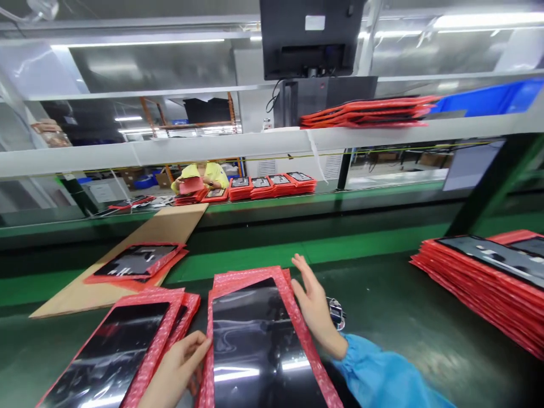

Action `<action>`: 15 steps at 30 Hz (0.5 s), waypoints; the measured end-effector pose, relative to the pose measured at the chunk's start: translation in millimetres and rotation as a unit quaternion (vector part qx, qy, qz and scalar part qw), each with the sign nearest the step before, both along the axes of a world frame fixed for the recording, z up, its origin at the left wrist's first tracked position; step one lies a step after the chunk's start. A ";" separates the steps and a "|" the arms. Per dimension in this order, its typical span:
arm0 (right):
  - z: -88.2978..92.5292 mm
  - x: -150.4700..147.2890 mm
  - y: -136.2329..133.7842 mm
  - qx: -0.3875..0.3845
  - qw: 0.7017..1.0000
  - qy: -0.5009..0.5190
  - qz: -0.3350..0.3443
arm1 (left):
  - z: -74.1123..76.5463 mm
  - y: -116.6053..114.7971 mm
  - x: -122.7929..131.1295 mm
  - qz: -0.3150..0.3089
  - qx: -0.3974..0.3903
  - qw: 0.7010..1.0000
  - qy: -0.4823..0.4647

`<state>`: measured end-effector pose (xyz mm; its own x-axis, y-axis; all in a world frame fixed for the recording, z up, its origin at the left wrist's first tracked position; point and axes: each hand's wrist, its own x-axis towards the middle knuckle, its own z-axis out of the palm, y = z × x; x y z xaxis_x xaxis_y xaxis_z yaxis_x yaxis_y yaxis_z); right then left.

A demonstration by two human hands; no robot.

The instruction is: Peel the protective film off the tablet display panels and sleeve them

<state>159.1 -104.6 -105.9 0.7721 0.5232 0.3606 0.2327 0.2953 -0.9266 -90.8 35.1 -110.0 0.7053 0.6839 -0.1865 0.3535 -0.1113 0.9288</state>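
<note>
A glossy black panel in a red bubble-wrap pouch point(259, 340) lies in front of me on the dark green bench. My right hand point(312, 303), in a blue sleeve, rests flat with fingers apart against the pouch's right edge. My left hand point(176, 368) pinches the pouch's left edge near its lower part. Just left of it lies a second stack of pouched panels point(119, 351), touching my left hand.
A tall pile of red pouches point(484, 283) sits at the right. Another pouch point(136, 262) lies on a brown board point(170, 226) at the left. Across the conveyor a person in yellow point(199, 178) handles pouches beside several stacks point(272, 186). A monitor point(310, 37) hangs overhead.
</note>
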 end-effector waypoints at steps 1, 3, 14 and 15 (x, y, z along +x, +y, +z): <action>-5.7 14.2 -10.6 -0.005 1.000 -0.006 -0.024 | -0.8 0.8 -0.8 0.001 0.022 1.000 0.001; -21.5 44.3 -34.6 -0.036 0.997 -0.004 -0.064 | -5.0 3.3 -1.7 0.007 0.063 0.998 0.003; -75.8 83.5 -84.4 -0.214 0.975 0.024 0.053 | -3.2 6.5 10.1 0.001 0.022 1.000 0.012; -75.3 82.8 -81.4 -0.213 0.975 0.027 0.057 | -1.1 5.7 8.5 0.009 0.042 0.999 0.015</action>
<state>241.9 -186.0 -181.3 0.7125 0.6998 0.0522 0.1690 -0.0989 -0.9806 -82.3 40.8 -111.0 0.6877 0.7105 -0.1491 0.3836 -0.1812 0.9055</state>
